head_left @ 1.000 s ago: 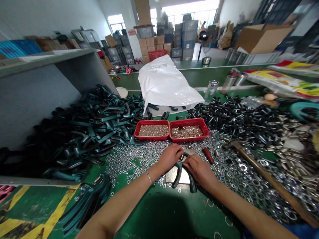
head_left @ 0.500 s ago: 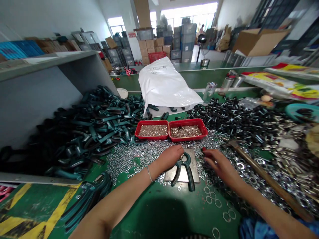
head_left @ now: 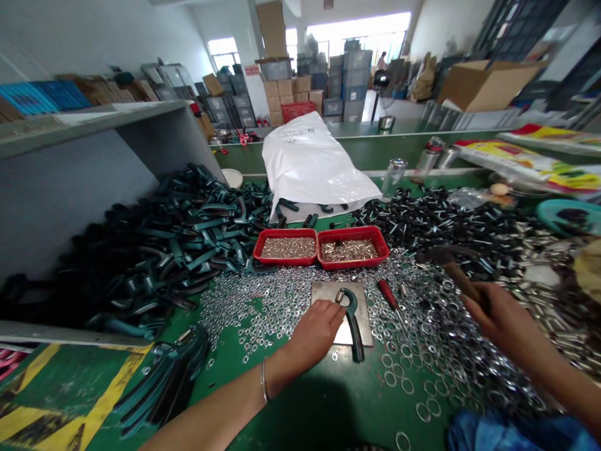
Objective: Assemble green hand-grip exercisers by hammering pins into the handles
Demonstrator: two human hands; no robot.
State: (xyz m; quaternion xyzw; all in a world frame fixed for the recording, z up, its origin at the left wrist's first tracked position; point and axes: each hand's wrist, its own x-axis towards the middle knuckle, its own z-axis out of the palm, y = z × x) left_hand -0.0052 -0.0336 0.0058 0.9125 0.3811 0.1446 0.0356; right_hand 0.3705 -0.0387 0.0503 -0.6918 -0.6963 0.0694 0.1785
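1. The clamp (head_left: 355, 332) lies on the plate (head_left: 323, 290), held under the curled fingers of the left hand (head_left: 317, 332).
2. Well right of those fingers, the right hand (head_left: 498, 313) wraps round the hammer (head_left: 462, 282).
3. Washers (head_left: 272, 300) cover the green table (head_left: 310, 401) beyond and to both sides of the left fingers.
4. Farther beyond them sit red trays (head_left: 286, 261), then a white bag (head_left: 314, 163).
5. Deep in the room, past both hands' fingers, stand stacked boxes (head_left: 282, 91) and a fan (head_left: 381, 78).

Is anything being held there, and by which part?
The right hand grips the hammer by its wooden handle. The left hand covers one handle of the green clamp; its exact grip is hidden.
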